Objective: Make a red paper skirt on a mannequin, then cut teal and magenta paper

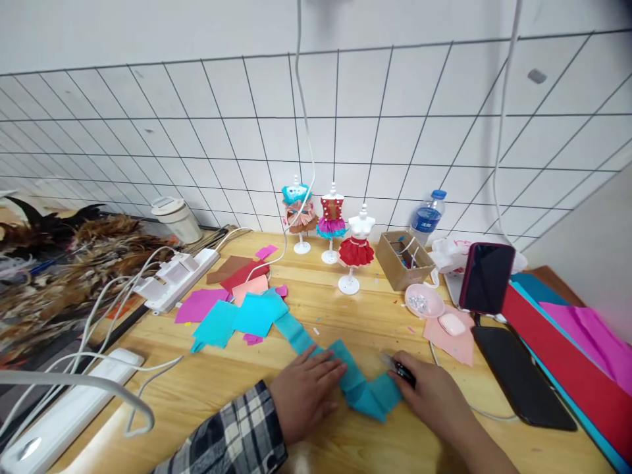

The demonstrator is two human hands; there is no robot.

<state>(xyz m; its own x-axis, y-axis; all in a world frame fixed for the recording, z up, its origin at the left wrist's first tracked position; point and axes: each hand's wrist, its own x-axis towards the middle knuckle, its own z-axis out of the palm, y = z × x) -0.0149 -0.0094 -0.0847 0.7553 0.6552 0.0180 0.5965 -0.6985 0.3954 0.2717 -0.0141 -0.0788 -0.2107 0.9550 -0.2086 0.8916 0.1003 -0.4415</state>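
Observation:
A strip of teal crepe paper (351,375) lies folded and creased on the wooden table in front of me. My left hand (309,394) rests flat on it, fingers stretched out, pressing near its middle. Between the fingers of my right hand (428,390) are scissors (403,372) with black handles, their blurred tips pointing left over the table. That hand is beside the strip's right end, and its fingertips touch the paper. The paper's left end reaches toward flat turquoise pieces (259,312).
Magenta (202,305) and red paper pieces lie at the left near a power strip (180,280). Behind stand small dress forms, one in a red skirt (356,252). A pink dish (424,301), a cardboard box (402,260), a propped phone (487,278) and a black tablet-like slab (523,375) are at the right.

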